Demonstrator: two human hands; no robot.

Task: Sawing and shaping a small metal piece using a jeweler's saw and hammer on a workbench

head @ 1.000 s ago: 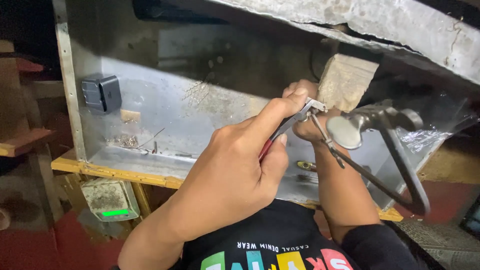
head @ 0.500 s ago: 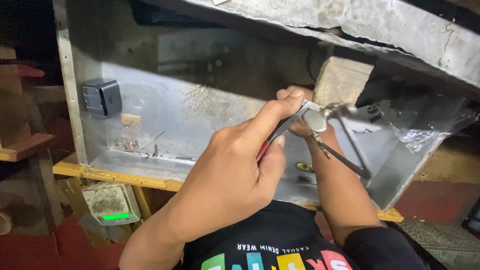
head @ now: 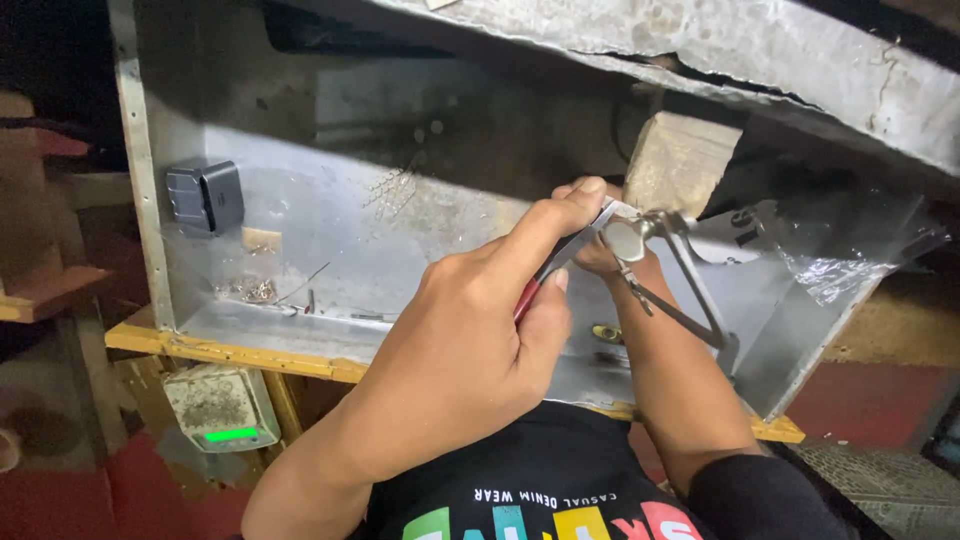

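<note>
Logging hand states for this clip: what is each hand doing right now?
Left hand: closed on red-handled pliers.
Right hand: mostly hidden behind the left; fingers seem to pinch a small metal piece, but the grip cannot be told for sure.

Black box [head: 205, 196] (beside small screws [head: 250, 290])

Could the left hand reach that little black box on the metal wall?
Probably yes. The left hand holds red-handled pliers, so it is busy, but nothing stands between it and the black box along the bare metal tray.
</note>
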